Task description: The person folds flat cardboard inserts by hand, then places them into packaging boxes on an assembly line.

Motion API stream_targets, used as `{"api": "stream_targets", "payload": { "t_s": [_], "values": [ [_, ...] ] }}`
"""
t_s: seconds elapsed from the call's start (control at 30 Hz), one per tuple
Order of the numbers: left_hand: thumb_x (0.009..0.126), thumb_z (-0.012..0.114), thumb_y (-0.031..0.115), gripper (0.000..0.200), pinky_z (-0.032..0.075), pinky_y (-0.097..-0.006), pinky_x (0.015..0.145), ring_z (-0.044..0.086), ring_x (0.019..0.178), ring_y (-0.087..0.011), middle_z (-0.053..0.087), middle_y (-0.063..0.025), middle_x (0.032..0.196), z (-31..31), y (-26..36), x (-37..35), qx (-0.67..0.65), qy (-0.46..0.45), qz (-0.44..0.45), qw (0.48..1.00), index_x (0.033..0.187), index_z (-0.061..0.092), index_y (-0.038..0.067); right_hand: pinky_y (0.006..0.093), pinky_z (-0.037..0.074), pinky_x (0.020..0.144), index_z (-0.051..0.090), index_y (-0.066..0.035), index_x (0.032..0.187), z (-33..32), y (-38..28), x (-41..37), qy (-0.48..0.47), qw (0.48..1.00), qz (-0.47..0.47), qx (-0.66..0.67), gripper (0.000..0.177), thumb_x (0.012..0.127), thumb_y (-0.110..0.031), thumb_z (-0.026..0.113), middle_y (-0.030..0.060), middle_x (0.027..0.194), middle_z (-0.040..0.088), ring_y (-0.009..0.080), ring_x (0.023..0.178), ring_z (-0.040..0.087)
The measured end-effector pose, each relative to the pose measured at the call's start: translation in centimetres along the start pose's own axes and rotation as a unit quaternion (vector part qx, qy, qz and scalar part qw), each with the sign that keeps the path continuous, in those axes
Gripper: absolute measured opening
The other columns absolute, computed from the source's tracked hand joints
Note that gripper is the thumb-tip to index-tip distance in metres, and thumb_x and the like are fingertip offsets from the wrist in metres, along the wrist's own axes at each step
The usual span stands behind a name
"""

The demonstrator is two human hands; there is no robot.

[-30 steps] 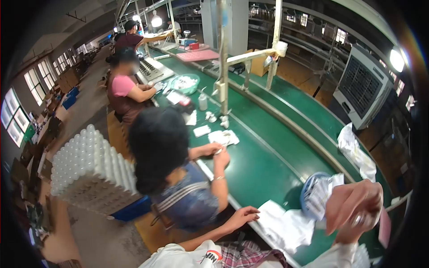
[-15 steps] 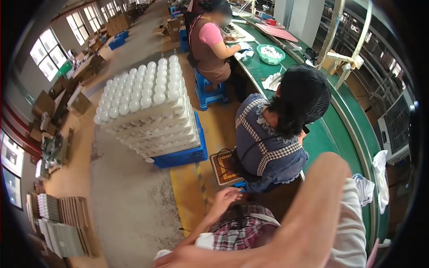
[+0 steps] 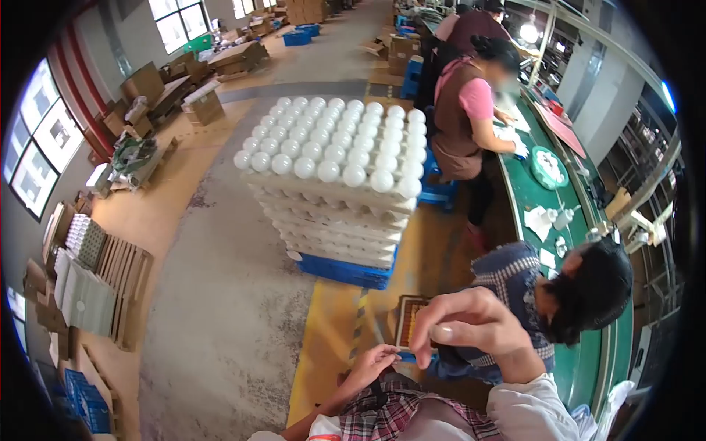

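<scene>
Grey concrete factory floor with a yellow strip fills most of the head view. Tall stack of white round bulbs in layered trays stands mid-floor on a blue plastic pallet. Long green conveyor belt runs along the right edge. Two seated co-workers are at it: one in a pink shirt and brown apron farther up, one in a blue checked top close by, head bent. Flat cardboard stacks lie at left.

Right hand, white sleeve, is raised near the lens. Its fingers are curled with the thumb tucked toward them; cannot tell if anything is pinched. It covers part of a brown woven mat on the floor by the near co-worker. Left hand is lower, fingers loosely bent, nothing in it, just above red-and-white plaid fabric at the bottom edge.
</scene>
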State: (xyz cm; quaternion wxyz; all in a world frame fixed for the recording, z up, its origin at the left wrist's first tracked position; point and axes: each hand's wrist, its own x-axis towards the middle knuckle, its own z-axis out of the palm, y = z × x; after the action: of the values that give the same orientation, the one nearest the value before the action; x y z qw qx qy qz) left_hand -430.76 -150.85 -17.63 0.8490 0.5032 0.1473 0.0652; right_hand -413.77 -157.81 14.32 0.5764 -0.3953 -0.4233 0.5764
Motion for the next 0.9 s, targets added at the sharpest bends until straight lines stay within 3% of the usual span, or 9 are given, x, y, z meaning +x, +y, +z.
{"api": "stream_targets", "payload": {
  "t_s": [0.03,0.17,0.3,0.5,0.63,0.73,0.83,0.9],
  "values": [
    [0.089,0.050,0.011,0.026,0.045,-0.0263,0.082,0.058,0.091,-0.0150,0.060,-0.0094,0.096,-0.8,1.4,0.3,0.025,-0.005,-0.039,0.999,0.112,0.050,-0.002,0.0250,0.045,0.075,0.058,0.002,0.101,-0.5,1.6,1.6,0.008,1.000,0.028,0.012,0.019,0.092,-0.009,0.047,0.0068,0.089,0.061,0.0129,0.083,0.058],
    [0.089,0.050,0.011,0.028,0.045,-0.0276,0.084,0.057,0.093,-0.0161,0.059,-0.0111,0.100,-5.1,7.1,-0.9,0.069,0.024,-0.027,0.997,0.113,0.049,-0.004,0.0232,0.044,0.074,0.058,0.000,0.099,-0.6,8.4,9.9,0.020,0.997,0.064,0.029,0.019,0.092,-0.013,0.047,0.0050,0.088,0.059,0.0106,0.080,0.056],
    [0.088,0.050,0.013,0.030,0.044,-0.0272,0.083,0.058,0.092,-0.0157,0.060,-0.0110,0.099,-14.0,8.1,-3.0,0.019,0.046,-0.082,0.995,0.113,0.049,-0.004,0.0232,0.043,0.076,0.056,-0.002,0.103,1.4,13.6,18.9,-0.033,0.995,0.092,-0.012,0.022,0.093,-0.019,0.047,0.0025,0.089,0.058,0.0093,0.084,0.055],
    [0.088,0.050,0.012,0.026,0.046,-0.0255,0.078,0.060,0.087,-0.0142,0.063,-0.0113,0.093,-27.0,18.7,-7.1,0.177,0.092,-0.034,0.979,0.108,0.052,-0.005,0.0251,0.042,0.080,0.057,-0.003,0.105,5.8,19.7,31.9,-0.037,0.994,0.104,0.016,0.025,0.092,-0.023,0.048,0.0016,0.086,0.058,0.0095,0.085,0.054],
    [0.088,0.051,0.013,0.022,0.045,-0.0248,0.075,0.061,0.081,-0.0140,0.064,-0.0089,0.085,-36.8,21.4,-8.0,0.135,0.155,-0.012,0.979,0.102,0.055,-0.004,0.0244,0.044,0.078,0.058,-0.004,0.105,7.3,21.8,39.8,-0.046,0.991,0.128,0.001,0.025,0.092,-0.022,0.047,0.0018,0.086,0.060,0.0088,0.084,0.055],
    [0.088,0.051,0.015,0.024,0.045,-0.0266,0.077,0.060,0.084,-0.0150,0.064,-0.0097,0.089,-40.7,27.5,-6.2,0.151,0.142,-0.046,0.977,0.102,0.055,-0.004,0.0237,0.045,0.075,0.058,-0.003,0.105,6.8,23.3,45.2,-0.050,0.989,0.136,-0.040,0.025,0.092,-0.021,0.047,0.0019,0.085,0.060,0.0085,0.081,0.056],
    [0.087,0.054,0.021,0.027,0.045,-0.0284,0.077,0.059,0.086,-0.0162,0.062,-0.0077,0.093,-47.5,32.2,-1.9,0.262,0.087,-0.036,0.960,0.104,0.056,0.000,0.0235,0.046,0.071,0.058,-0.003,0.104,6.0,24.8,50.3,-0.040,0.984,0.165,-0.052,0.026,0.091,-0.023,0.048,0.0021,0.084,0.061,0.0088,0.078,0.057],
    [0.086,0.056,0.022,0.028,0.045,-0.0271,0.075,0.059,0.086,-0.0154,0.062,-0.0073,0.093,-52.3,35.3,1.9,0.204,0.094,0.000,0.974,0.104,0.056,0.001,0.0236,0.046,0.070,0.058,-0.003,0.103,5.3,25.2,54.1,-0.043,0.980,0.190,-0.049,0.026,0.091,-0.023,0.048,0.0024,0.083,0.061,0.0093,0.076,0.057]
  ]
}}
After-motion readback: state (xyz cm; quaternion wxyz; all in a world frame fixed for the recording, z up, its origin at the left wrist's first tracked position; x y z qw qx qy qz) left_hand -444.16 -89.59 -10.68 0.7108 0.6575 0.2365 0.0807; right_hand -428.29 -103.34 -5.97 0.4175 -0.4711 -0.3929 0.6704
